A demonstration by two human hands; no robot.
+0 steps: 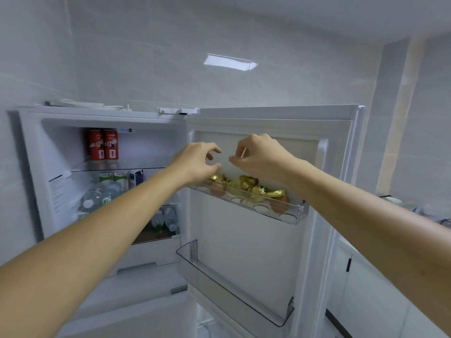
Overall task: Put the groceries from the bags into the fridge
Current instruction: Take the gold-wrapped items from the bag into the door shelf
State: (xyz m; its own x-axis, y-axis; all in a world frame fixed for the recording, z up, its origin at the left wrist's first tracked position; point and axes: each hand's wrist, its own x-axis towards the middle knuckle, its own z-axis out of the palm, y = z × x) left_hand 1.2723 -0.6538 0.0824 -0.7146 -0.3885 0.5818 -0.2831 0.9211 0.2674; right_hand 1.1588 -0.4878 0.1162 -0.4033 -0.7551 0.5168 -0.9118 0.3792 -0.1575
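Note:
The fridge stands open, its door swung to the right. The upper door bin of clear plastic holds several gold-wrapped items and a few brown eggs. My left hand hovers over the bin's left end with its fingers curled and apart, nothing visibly in them. Just right of it, above the bin, my right hand has its fingertips pinched together. A thin pale edge shows at its fingers, and I cannot tell what that edge is. No bags are in view.
Inside the fridge, two red cans stand on the top shelf, with cartons and water bottles below. The lower door bin has nothing in it. A white counter with blurred items is at right.

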